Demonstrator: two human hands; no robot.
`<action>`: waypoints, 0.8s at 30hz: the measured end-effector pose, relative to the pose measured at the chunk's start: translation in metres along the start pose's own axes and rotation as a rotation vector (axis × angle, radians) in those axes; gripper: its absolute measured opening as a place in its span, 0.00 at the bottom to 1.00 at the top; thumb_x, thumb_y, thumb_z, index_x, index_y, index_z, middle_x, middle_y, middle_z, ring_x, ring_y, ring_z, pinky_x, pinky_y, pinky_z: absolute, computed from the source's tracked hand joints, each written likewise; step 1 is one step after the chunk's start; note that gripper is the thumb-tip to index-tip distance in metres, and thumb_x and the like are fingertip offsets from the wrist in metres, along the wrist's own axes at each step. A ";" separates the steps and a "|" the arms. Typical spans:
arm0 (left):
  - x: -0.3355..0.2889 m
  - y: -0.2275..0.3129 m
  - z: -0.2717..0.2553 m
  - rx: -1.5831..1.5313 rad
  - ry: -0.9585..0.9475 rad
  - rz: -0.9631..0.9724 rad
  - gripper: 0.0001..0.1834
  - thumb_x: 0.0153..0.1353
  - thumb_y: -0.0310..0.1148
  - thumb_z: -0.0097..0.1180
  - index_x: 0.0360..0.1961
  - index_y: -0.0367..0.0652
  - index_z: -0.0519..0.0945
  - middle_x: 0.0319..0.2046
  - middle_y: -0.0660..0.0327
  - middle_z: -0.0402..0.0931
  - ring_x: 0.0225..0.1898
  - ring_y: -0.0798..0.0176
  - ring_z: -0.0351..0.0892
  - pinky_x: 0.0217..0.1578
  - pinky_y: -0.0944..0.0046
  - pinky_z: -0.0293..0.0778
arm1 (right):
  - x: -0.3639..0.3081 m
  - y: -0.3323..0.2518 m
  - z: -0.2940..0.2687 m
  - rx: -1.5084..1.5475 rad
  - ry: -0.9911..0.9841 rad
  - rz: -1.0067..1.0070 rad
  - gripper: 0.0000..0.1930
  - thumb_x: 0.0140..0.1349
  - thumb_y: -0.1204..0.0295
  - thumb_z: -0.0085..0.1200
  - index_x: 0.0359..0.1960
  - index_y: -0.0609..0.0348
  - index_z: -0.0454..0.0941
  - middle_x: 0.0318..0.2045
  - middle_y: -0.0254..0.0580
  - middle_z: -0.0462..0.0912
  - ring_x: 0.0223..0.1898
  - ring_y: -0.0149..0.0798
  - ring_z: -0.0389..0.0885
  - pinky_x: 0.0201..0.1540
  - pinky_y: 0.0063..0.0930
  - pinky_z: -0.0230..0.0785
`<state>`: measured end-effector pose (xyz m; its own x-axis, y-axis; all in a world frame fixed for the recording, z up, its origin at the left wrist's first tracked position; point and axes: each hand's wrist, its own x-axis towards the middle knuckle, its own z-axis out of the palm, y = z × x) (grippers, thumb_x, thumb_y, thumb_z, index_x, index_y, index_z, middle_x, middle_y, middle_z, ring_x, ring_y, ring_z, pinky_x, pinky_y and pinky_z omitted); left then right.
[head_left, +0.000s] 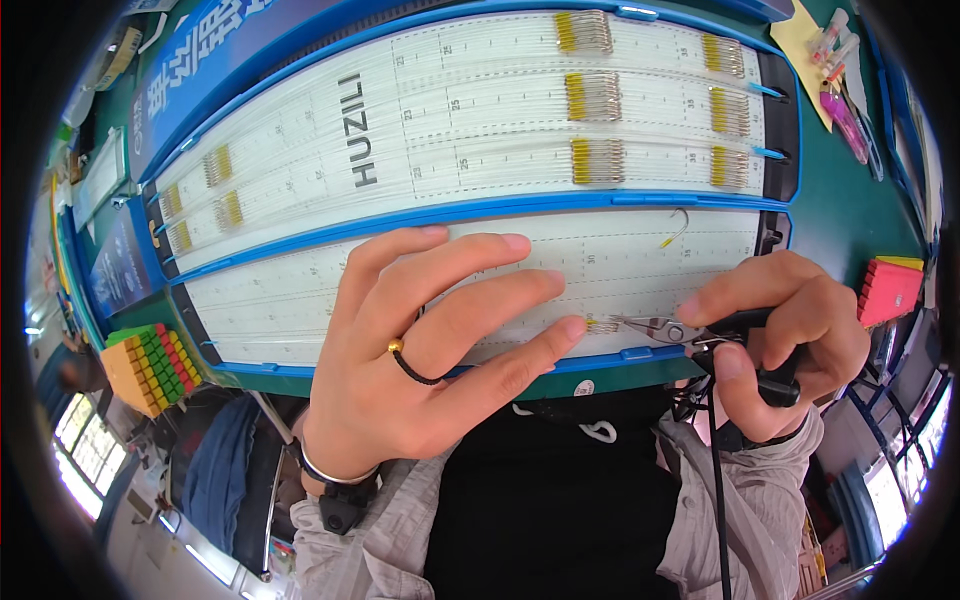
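A long blue fishing-rig case [480, 205] lies opened out, its white lined boards carrying hooks tied to thin lines. My left hand [420, 340] spreads over the near board, fingers stretched and apart. Its thumb tip rests beside a small group of hooks with yellow bindings [602, 326]. In my right hand [790, 340] are small silver pliers [660, 328] with black handles, their tips reaching the same hooks. Whether the jaws grip a hook is too small to tell. Above them, a single loose hook [680, 228] lies on the near board.
On the far board sit several bundles of yellow-bound hooks [597, 160]. Colourful blocks [152, 368] stand at the left, and a red one [890, 290] at the right. A purple tool [845, 125] lies on the green table [850, 215]. A black cord [716, 490] hangs below my right hand.
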<state>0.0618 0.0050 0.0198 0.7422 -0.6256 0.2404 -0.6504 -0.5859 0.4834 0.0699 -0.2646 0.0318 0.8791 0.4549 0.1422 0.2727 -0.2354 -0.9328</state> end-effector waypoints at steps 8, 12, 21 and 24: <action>-0.002 -0.001 0.004 -0.004 0.011 0.001 0.16 0.39 0.34 0.71 0.34 0.58 0.90 0.42 0.67 0.81 0.52 0.57 0.73 0.47 0.55 0.72 | 0.001 0.003 0.001 -0.034 -0.007 -0.047 0.13 0.54 0.79 0.58 0.29 0.53 0.63 0.31 0.57 0.85 0.26 0.34 0.78 0.30 0.26 0.73; 0.000 0.001 0.002 0.001 0.000 -0.007 0.16 0.38 0.33 0.71 0.34 0.58 0.90 0.42 0.67 0.81 0.52 0.57 0.73 0.47 0.55 0.72 | 0.001 0.005 -0.001 -0.026 -0.025 -0.078 0.14 0.53 0.79 0.59 0.28 0.54 0.64 0.32 0.58 0.85 0.26 0.34 0.78 0.29 0.25 0.72; -0.007 0.002 0.001 0.036 0.032 0.049 0.19 0.36 0.34 0.74 0.36 0.54 0.90 0.42 0.67 0.80 0.53 0.57 0.72 0.47 0.54 0.73 | -0.002 0.007 0.002 -0.001 -0.018 -0.080 0.15 0.53 0.77 0.62 0.28 0.54 0.64 0.32 0.60 0.85 0.27 0.35 0.79 0.29 0.26 0.74; -0.010 0.002 0.002 0.050 0.044 0.051 0.20 0.36 0.33 0.74 0.36 0.54 0.90 0.42 0.67 0.80 0.53 0.57 0.72 0.47 0.53 0.73 | -0.004 0.007 0.005 0.018 0.012 -0.078 0.15 0.54 0.76 0.63 0.28 0.54 0.64 0.33 0.59 0.85 0.27 0.35 0.80 0.30 0.26 0.75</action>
<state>0.0530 0.0095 0.0167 0.7139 -0.6325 0.3005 -0.6937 -0.5798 0.4274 0.0663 -0.2638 0.0227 0.8603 0.4605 0.2188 0.3336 -0.1839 -0.9246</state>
